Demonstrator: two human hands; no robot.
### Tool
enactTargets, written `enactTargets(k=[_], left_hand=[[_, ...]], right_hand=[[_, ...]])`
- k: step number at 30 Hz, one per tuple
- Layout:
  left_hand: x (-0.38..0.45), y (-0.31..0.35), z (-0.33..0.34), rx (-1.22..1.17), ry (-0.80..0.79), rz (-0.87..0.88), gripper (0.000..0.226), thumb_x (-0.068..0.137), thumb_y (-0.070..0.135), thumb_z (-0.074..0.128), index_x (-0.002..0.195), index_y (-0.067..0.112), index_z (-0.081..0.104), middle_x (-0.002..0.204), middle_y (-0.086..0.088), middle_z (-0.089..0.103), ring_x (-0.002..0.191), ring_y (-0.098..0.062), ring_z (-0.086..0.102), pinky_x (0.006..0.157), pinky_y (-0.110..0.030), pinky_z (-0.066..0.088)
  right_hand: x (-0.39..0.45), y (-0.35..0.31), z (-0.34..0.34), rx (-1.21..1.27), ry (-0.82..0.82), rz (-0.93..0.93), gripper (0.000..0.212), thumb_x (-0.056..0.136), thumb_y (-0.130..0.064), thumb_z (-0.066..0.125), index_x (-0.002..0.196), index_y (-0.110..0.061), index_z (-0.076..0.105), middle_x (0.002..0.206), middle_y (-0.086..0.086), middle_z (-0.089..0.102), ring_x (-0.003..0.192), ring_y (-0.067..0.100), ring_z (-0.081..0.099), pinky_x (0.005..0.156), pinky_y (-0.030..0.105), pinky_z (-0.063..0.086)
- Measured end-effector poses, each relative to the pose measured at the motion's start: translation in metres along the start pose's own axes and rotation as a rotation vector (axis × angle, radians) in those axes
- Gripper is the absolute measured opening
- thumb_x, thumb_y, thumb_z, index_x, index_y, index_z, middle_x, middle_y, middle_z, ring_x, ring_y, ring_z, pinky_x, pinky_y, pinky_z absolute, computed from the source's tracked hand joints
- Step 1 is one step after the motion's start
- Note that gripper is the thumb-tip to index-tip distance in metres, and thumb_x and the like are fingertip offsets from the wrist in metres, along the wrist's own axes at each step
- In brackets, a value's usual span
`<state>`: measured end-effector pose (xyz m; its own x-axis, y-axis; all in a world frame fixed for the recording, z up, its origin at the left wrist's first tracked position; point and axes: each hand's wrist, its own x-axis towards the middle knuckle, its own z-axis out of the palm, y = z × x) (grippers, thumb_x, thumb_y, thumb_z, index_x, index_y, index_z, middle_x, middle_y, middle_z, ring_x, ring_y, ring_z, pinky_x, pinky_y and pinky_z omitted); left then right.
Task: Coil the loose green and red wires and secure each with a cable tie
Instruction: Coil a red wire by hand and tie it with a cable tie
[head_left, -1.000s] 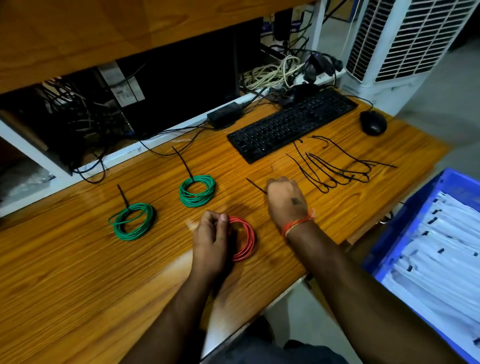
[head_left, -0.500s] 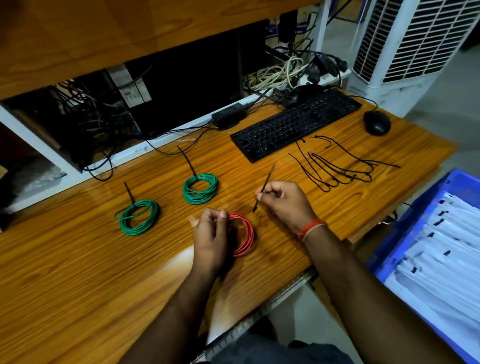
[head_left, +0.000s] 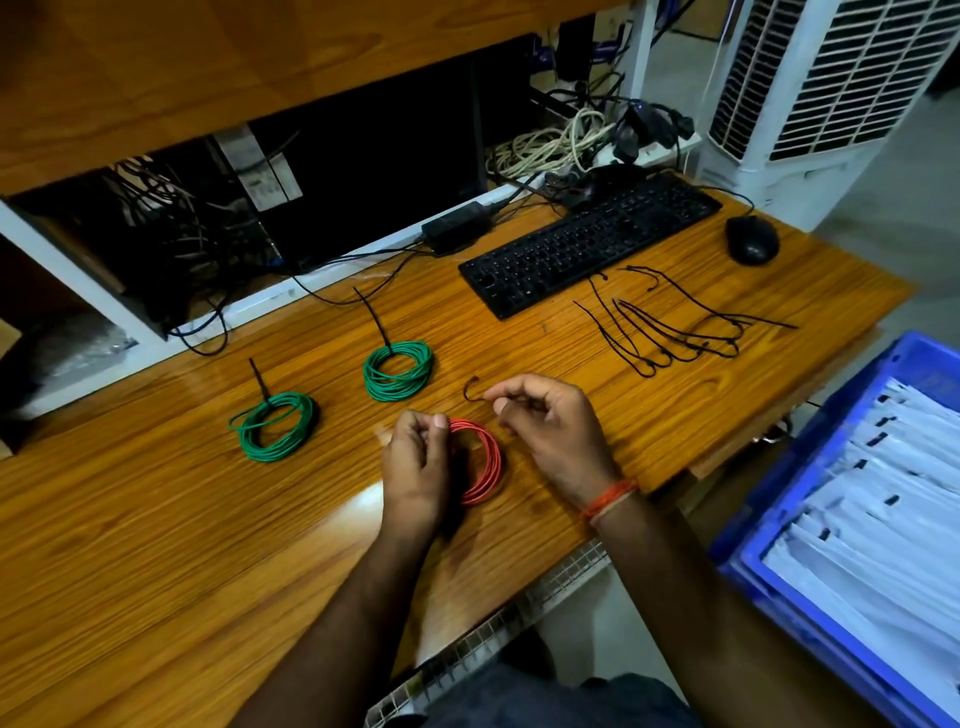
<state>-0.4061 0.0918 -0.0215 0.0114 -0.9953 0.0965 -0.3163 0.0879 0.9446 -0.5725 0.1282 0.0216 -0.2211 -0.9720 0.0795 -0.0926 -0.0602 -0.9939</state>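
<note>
On the wooden desk (head_left: 156, 545), left hand (head_left: 415, 467) gripping red coil (head_left: 485, 462), right hand (head_left: 550, 431) seemingly pinching a curled black cable tie (head_left: 471, 392).

The bench (head_left: 156, 545) is wood with a strong orange grain, varnished to a gloss that throws a pale glare near the frame's centre. The red wire coil (head_left: 485, 462) and the two green coils (head_left: 275, 426) (head_left: 397, 369) wear smooth plastic sheathing with a slight sheen. The loose cable ties (head_left: 675, 332) look like thin matt black plastic (right of centre). The keyboard (head_left: 587, 244) and mouse (head_left: 751, 240) are dull black plastic. At lower right the crate (head_left: 769, 519) is glossy blue plastic.
</note>
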Motion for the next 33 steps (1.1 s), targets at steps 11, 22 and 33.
enactTargets(k=[11, 22, 33], left_hand=[[-0.001, -0.003, 0.000, 0.003, 0.017, -0.002, 0.034, 0.095, 0.045, 0.052, 0.089, 0.012, 0.056, 0.080, -0.017, 0.065, 0.071, -0.029, 0.060, 0.068, -0.053, 0.048], [0.001, -0.006, 0.001, -0.008, 0.019, -0.009, 0.024, 0.095, 0.043, 0.052, 0.082, 0.023, 0.051, 0.069, 0.006, 0.054, 0.062, -0.006, 0.048, 0.064, -0.042, 0.044], [0.001, -0.007, 0.002, -0.006, 0.037, -0.035, 0.021, 0.104, 0.029, 0.056, 0.084, 0.027, 0.052, 0.074, 0.002, 0.059, 0.066, -0.013, 0.053, 0.068, -0.052, 0.048]], right_hand=[[-0.018, -0.004, -0.005, -0.080, -0.145, -0.087, 0.020, 0.104, -0.012, 0.057, 0.115, -0.011, 0.074, 0.090, -0.001, 0.077, 0.082, 0.008, 0.072, 0.077, 0.022, 0.055], [-0.026, -0.007, -0.009, -0.232, -0.107, -0.101, 0.020, 0.094, -0.003, 0.059, 0.094, -0.020, 0.071, 0.077, -0.004, 0.072, 0.069, 0.008, 0.067, 0.063, 0.032, 0.057], [-0.030, -0.004, -0.003, 0.018, -0.324, -0.021, 0.023, 0.102, 0.000, 0.054, 0.114, -0.008, 0.072, 0.094, 0.010, 0.076, 0.078, 0.021, 0.070, 0.068, 0.028, 0.054]])
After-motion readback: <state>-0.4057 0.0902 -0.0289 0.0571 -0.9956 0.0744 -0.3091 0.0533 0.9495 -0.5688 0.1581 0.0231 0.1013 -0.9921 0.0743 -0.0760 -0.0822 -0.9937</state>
